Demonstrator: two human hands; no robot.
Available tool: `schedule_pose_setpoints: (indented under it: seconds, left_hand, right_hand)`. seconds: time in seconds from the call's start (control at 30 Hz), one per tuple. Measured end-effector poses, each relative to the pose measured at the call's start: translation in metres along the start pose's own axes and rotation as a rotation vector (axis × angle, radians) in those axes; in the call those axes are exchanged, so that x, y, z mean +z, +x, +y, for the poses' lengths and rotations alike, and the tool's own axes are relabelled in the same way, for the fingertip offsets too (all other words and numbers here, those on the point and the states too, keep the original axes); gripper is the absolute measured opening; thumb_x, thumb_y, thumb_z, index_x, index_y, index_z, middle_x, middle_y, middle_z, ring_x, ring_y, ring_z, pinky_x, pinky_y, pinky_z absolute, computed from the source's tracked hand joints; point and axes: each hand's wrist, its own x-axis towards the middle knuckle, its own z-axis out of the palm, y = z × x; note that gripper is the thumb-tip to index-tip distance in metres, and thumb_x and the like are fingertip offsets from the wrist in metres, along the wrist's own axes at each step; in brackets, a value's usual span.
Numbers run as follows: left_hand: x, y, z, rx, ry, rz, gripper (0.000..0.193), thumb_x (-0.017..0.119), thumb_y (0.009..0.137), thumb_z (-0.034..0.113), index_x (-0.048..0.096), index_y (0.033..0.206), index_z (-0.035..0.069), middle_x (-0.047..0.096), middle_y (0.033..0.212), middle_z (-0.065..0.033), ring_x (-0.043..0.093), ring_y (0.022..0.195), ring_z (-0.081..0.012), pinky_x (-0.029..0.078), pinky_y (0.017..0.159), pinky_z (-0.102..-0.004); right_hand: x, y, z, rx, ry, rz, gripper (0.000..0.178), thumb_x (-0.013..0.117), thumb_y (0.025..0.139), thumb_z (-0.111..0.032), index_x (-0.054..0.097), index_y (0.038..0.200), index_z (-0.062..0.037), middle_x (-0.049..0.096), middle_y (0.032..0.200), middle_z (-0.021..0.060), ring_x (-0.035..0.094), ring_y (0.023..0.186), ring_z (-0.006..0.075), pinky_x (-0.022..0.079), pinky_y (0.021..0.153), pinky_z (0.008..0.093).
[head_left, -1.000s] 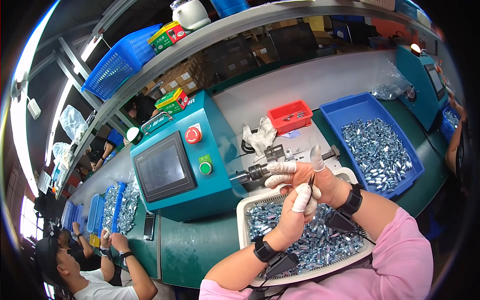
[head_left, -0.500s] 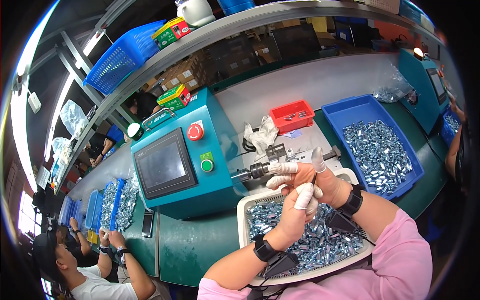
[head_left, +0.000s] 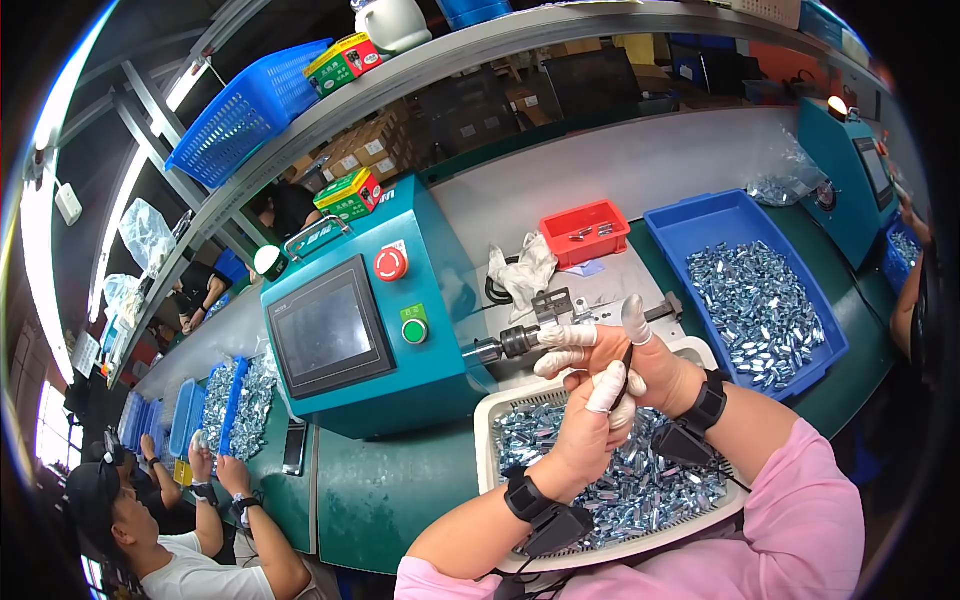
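My left hand (head_left: 590, 425) is closed in a pinch, with white coverings on its fingertips. A slim dark stick-like tool (head_left: 628, 362) stands up from that pinch, in front of my right palm. My right hand (head_left: 655, 365), also with white fingertip coverings, has its thumb raised apart. Two of its fingers stretch left to the tip of the dark metal chuck (head_left: 518, 341) on the teal machine (head_left: 430, 270); whether they touch it I cannot tell. Below both hands, a cream basket (head_left: 487, 450) holds many small shiny metal parts (head_left: 640, 500).
A blue tray (head_left: 690, 205) of similar parts lies to the right, a red bin (head_left: 583, 232) behind my hands. White gloves (head_left: 522, 275) lie beside the metal fixture (head_left: 595, 320). A phone (head_left: 295, 448) rests left on the green bench (head_left: 400, 500). A co-worker (head_left: 150, 530) sits far left.
More of the dark tool shows above my left hand, which has shifted slightly down. My right hand has barely moved. The co-worker at left has raised one hand.
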Motion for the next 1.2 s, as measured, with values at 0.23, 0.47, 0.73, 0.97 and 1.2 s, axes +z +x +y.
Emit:
schedule_pose_setpoints:
  seconds: [0.23,0.47,0.73,0.97,1.2]
  left_hand:
    - [0.000,0.000,0.000,-0.003,0.008,0.017,0.033,0.041,0.094,0.037,0.052,0.083,0.008,0.027,0.048,0.0061,0.020,0.037,-0.0050,0.016,0.036,-0.0201]
    - [0.000,-0.001,-0.001,0.011,0.026,0.021,0.032,0.042,0.093,0.037,0.051,0.081,0.008,0.028,0.048,0.0060,0.021,0.037,-0.0046,0.017,0.036,-0.0198]
    - [0.003,-0.003,0.000,0.047,0.064,-0.019,0.028,0.043,0.094,0.031,0.053,0.081,0.008,0.031,0.051,0.0072,0.024,0.041,-0.0026,0.018,0.039,-0.0186]
    - [-0.005,-0.002,0.000,0.422,0.319,0.036,0.037,0.043,0.092,0.039,0.052,0.094,0.003,0.039,0.058,0.0036,0.033,0.048,-0.0053,0.025,0.045,-0.0186]
    - [-0.021,0.010,0.003,1.024,0.528,0.251,0.040,0.037,0.095,0.040,0.048,0.106,0.003,0.053,0.086,-0.0036,0.051,0.073,-0.0112,0.042,0.068,-0.0229]
  right_hand:
    - [-0.001,0.001,0.001,-0.008,-0.005,0.006,0.104,0.034,0.066,-0.083,0.039,0.129,0.0008,0.055,0.114,0.0199,0.053,0.098,0.0181,0.039,0.087,0.0279]
    - [0.000,0.001,0.002,-0.013,-0.008,0.040,0.104,0.034,0.066,-0.083,0.040,0.128,0.0002,0.055,0.114,0.0193,0.053,0.097,0.0178,0.039,0.087,0.0279]
    - [-0.001,-0.002,-0.001,-0.031,-0.029,0.035,0.106,0.035,0.063,-0.084,0.041,0.128,0.0003,0.054,0.115,0.0201,0.053,0.098,0.0193,0.039,0.088,0.0292]
    - [0.003,0.000,-0.014,-0.033,0.267,-0.112,0.106,0.040,0.059,-0.084,0.042,0.128,-0.0038,0.054,0.117,0.0152,0.052,0.101,0.0204,0.043,0.086,0.0306]
    - [0.003,0.006,-0.006,-0.085,-0.105,0.079,0.083,0.047,0.075,-0.067,0.044,0.126,-0.0024,0.054,0.116,0.0173,0.052,0.104,0.0198,0.042,0.087,0.0311]
